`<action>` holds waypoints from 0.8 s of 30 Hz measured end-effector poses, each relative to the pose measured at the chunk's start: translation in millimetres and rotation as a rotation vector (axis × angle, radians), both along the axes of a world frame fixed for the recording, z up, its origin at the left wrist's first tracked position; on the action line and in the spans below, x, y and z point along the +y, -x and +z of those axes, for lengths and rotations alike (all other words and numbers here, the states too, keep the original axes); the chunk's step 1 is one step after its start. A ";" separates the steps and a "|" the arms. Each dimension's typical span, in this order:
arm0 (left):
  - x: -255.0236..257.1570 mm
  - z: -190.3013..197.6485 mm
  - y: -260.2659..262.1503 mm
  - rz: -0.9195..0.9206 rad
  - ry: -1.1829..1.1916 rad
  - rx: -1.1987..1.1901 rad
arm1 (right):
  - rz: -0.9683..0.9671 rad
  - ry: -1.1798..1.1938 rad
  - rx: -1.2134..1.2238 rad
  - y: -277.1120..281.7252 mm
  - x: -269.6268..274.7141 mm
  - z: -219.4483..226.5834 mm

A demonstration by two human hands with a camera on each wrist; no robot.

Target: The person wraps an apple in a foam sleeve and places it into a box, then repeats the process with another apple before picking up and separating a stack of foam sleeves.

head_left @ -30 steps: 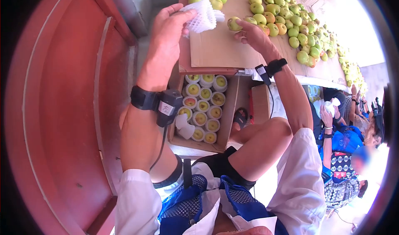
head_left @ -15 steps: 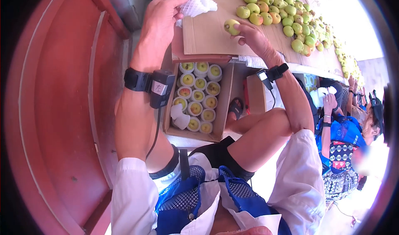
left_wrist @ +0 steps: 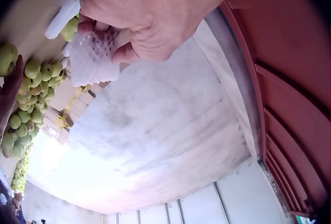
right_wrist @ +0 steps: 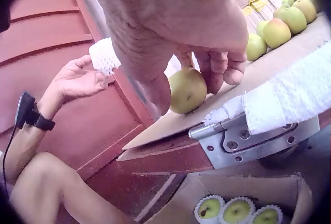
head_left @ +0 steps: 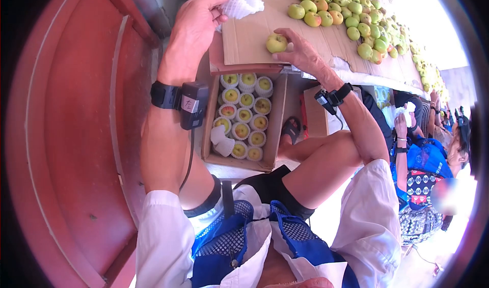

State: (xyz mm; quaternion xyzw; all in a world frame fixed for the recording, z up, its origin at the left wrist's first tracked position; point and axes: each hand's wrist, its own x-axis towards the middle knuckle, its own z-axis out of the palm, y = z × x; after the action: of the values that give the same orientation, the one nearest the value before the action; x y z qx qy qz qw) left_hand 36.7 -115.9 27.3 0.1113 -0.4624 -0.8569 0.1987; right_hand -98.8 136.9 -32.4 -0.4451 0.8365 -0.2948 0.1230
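Note:
The left hand pinches a white foam net sleeve by its edge, up at the cardboard's left side; the left wrist view shows thumb and fingers on the sleeve. Its mouth is spread and nothing shows inside. The right hand holds a yellow-green apple low over the cardboard, thumb on one side and fingers on the other. In the right wrist view the apple sits between thumb and fingers; whether it touches the cardboard I cannot tell.
Loose apples cover the cardboard sheet at the right. Below the table edge, an open box holds rows of sleeved apples with loose sleeves on top. A red door stands left; other people sit right.
The right hand has moved left and slightly down with the apple, away from the pile, its fingers now around it. The left hand still holds the sleeve, a little farther up and left.

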 end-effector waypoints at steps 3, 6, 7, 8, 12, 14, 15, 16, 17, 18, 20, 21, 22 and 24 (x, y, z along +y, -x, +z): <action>10.2 14.5 -9.5 -0.035 -0.029 -0.024 | -0.026 -0.001 -0.055 4.0 0.8 1.2; 10.2 11.7 -7.9 -0.142 -0.077 0.023 | -0.092 0.112 -0.159 10.8 0.2 5.0; 11.0 10.6 -6.6 -0.183 -0.100 0.048 | -0.119 0.215 -0.151 10.7 -1.7 8.2; 11.1 9.8 -4.6 -0.225 -0.124 0.072 | -0.146 0.318 -0.143 10.9 -3.8 10.9; 31.1 15.7 -2.7 -0.300 -0.142 0.129 | -0.021 0.558 -0.811 -24.7 -20.2 69.0; 39.8 16.0 -2.7 -0.341 -0.114 0.156 | -0.010 0.624 -0.989 -36.6 -27.4 69.6; 41.8 14.2 -0.6 -0.328 -0.103 0.138 | 0.000 0.655 -1.079 -39.1 -28.5 70.1; 43.1 11.1 0.8 -0.311 -0.093 0.122 | 0.032 0.664 -1.161 -35.3 -28.3 66.6; 43.8 8.5 1.6 -0.292 -0.083 0.106 | 0.058 0.650 -1.174 -30.3 -27.7 66.9; 44.9 7.7 1.5 -0.303 -0.082 0.102 | 0.083 0.634 -1.188 -25.9 -26.7 68.9; 46.6 6.6 1.7 -0.326 -0.081 0.094 | 0.102 0.630 -1.199 -20.8 -24.9 69.9; 47.7 7.0 0.5 -0.337 -0.072 0.102 | 0.096 0.642 -1.194 -22.5 -24.7 71.4; 49.0 7.7 0.0 -0.348 -0.065 0.108 | 0.088 0.655 -1.191 -23.7 -24.6 72.9; 50.3 7.7 0.3 -0.353 -0.053 0.102 | 0.039 0.702 -1.171 -29.8 -23.0 79.0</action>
State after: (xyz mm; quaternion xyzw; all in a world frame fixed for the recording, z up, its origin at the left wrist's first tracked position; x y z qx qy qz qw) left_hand 36.4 -65.6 35.0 -0.0099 -0.4413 -0.8949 0.0653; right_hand -69.0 114.0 46.7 -0.2408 0.4789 -0.7385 0.4090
